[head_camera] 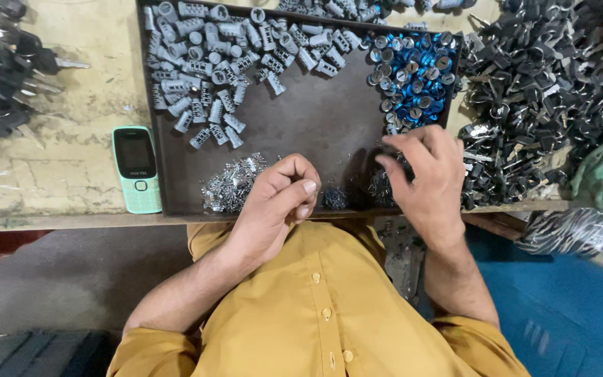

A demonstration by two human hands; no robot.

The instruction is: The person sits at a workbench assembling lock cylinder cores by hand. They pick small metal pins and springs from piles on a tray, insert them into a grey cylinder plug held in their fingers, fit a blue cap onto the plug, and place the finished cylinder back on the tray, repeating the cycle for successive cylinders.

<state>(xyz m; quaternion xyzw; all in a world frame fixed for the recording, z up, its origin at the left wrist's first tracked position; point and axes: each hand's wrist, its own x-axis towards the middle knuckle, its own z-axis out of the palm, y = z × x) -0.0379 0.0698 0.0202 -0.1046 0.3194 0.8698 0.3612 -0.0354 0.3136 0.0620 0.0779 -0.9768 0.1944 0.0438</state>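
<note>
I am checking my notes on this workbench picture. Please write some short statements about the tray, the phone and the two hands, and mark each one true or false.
1. The blue rings lie in the tray's far right corner. True.
2. The green phone lies inside the tray. False: it lies on the bench, left of the tray.
3. The right hand reaches into small dark parts in the tray. True.
4. The left hand is spread flat on the grey cylinders. False: it is curled, near the tray's front edge.

One dark tray (pixel 315 119); one green phone (pixel 137 169); two hands; grey cylinders (pixel 211 63), blue caps (pixel 413 77) too many to count.
</note>
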